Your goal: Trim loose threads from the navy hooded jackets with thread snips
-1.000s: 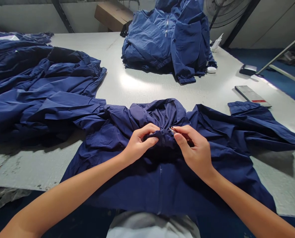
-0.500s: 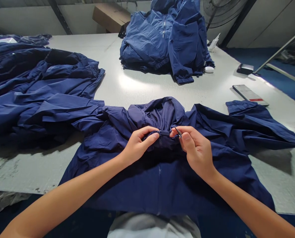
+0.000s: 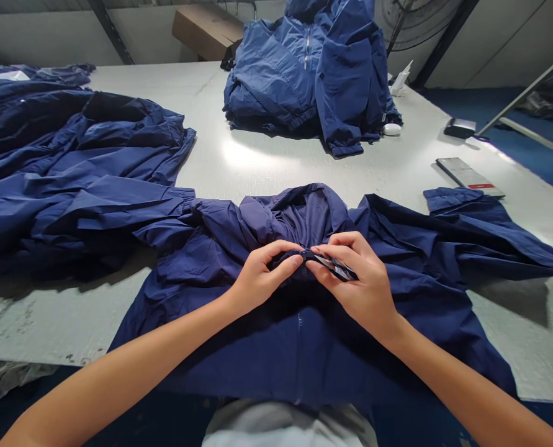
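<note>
A navy hooded jacket (image 3: 252, 360) lies spread in front of me, its front zipper running down the middle. My left hand (image 3: 260, 276) pinches the jacket's fabric at the neck, by the top of the zipper. Held in my right hand (image 3: 369, 288) is a pair of thread snips (image 3: 339, 268), dark with shiny metal parts, lying slanted across the fingers. The right thumb and fingertips press at the same neck edge, almost touching the left fingertips. What lies right between the fingertips is too small to make out.
Several navy garments (image 3: 71, 149) are heaped at the left, touching the jacket's sleeve. More folded jackets (image 3: 276, 81) are stacked at the back of the white table (image 3: 202, 161). A flat box (image 3: 467, 176), a dark small device (image 3: 460, 128) and a white mouse-like object (image 3: 391, 129) lie at the right.
My right hand has shifted slightly left and turned, bringing its fingertips against the neck edge. The snips now lie back within the fingers instead of pointing up. The left hand has barely moved.
</note>
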Demonstrator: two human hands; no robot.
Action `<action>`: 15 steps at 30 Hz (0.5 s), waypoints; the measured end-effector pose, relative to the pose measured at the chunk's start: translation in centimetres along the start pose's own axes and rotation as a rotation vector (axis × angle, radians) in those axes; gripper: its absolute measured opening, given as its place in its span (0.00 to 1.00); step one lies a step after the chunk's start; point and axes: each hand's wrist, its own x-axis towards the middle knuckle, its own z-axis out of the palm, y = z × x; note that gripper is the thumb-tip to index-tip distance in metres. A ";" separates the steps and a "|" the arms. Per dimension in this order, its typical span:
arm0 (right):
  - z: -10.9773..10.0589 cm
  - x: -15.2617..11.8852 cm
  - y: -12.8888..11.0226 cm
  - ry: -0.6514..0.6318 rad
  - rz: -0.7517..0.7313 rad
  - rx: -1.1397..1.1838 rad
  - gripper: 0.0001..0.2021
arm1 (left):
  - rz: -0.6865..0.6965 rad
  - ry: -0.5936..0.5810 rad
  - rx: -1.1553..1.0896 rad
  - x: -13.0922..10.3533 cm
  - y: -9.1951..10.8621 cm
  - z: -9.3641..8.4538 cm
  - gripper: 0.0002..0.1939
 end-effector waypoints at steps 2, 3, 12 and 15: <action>0.0 -0.1 0.2 0.002 -0.017 0.004 0.07 | 0.014 -0.012 0.013 0.0 0.0 0.0 0.12; 0.0 -0.1 0.3 0.002 -0.027 0.002 0.06 | 0.021 -0.024 0.018 0.0 0.1 0.0 0.12; 0.1 -0.3 -0.2 -0.021 0.093 0.134 0.07 | 0.061 -0.306 0.115 -0.3 0.4 -0.3 0.12; 0.1 -0.1 -0.7 0.007 0.158 0.141 0.08 | 0.045 -0.350 0.149 -0.4 0.5 -0.3 0.12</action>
